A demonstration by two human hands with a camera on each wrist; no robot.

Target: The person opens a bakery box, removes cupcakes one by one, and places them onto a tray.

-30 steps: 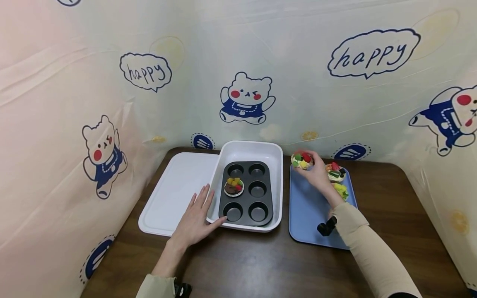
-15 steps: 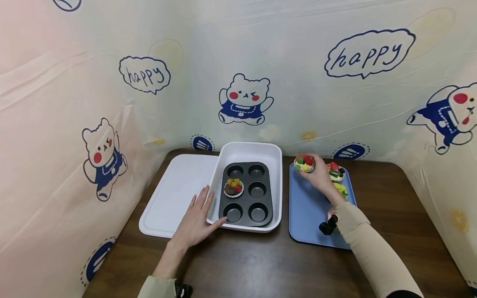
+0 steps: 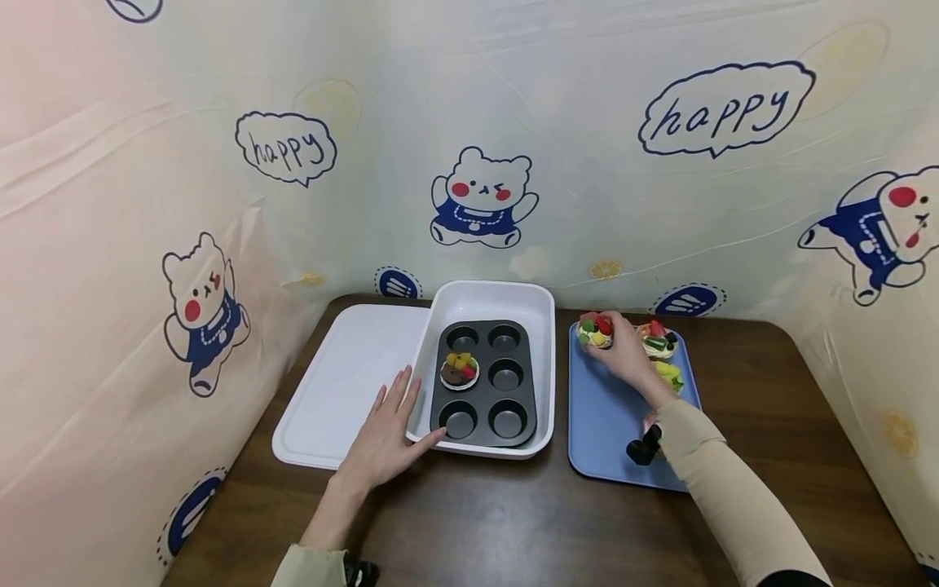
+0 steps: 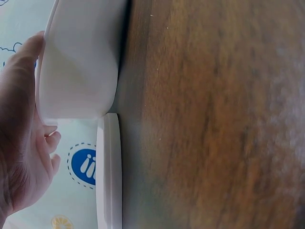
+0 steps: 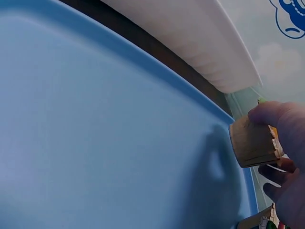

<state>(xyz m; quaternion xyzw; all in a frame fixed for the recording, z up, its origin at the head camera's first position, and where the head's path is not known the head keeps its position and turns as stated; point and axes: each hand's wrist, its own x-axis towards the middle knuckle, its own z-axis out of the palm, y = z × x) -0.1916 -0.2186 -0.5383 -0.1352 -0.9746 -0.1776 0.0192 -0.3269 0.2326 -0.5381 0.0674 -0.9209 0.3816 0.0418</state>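
Note:
My right hand (image 3: pixel 623 350) pinches a fruit-topped cupcake (image 3: pixel 592 333) between thumb and fingers, over the far left corner of the blue tray (image 3: pixel 601 424). The right wrist view shows the cupcake's tan wrapper (image 5: pixel 253 143) tilted, apart from the tray floor and casting a shadow on it. With fingers spread, my left hand (image 3: pixel 383 436) rests at the near left rim of the white bin (image 3: pixel 546 391). Inside the bin lies a dark muffin tin (image 3: pixel 484 399). A cupcake with brown, yellow and red toppings (image 3: pixel 460 372) sits in its middle left cup.
More topped cupcakes stand along the tray's right side, a red-and-green one (image 3: pixel 658 341) and a yellow-green one (image 3: pixel 669 375); another is partly hidden by my right wrist. Left of the bin lies a flat white lid (image 3: pixel 345 383). A printed cloth (image 3: pixel 572 204) hangs behind the table (image 3: pixel 469 522).
My right hand, still holding the cupcake, has shifted slightly and come a little lower over the tray's far left corner. My left hand has stayed at the bin's rim.

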